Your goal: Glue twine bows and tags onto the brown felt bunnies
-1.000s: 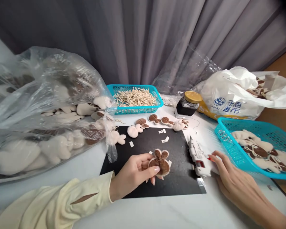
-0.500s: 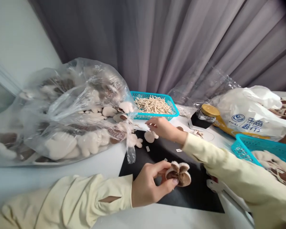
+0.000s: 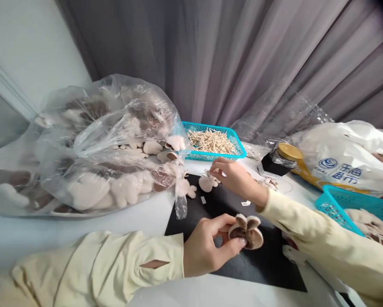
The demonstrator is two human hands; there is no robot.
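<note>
My left hand point(image 3: 207, 247) is closed in a pinch on a small brown-and-cream plush piece point(image 3: 247, 233) with two rounded ears. It holds the piece above the black mat point(image 3: 258, 268), its brown fabric facing up. Farther back, my right hand point(image 3: 237, 178) has its thumb and fingertips pressed together beside a cream plush piece point(image 3: 206, 183) on the mat's far edge. Something small and thin seems to be at those fingertips, too small to name. Small white tags point(image 3: 245, 203) lie on the mat between my hands.
A big clear bag point(image 3: 92, 149) of plush pieces fills the left side. Behind the mat stands a blue basket point(image 3: 215, 157) of short, thin pale pieces. To the right are a gold-lidded jar point(image 3: 289, 152), a white shopping bag point(image 3: 354, 157) and another blue basket point(image 3: 335, 211).
My right hand has drawn slightly right, its fingertips now pinched beside the cream plush piece. My left hand keeps the plush piece nearly as before. The whole view has shifted a little.
</note>
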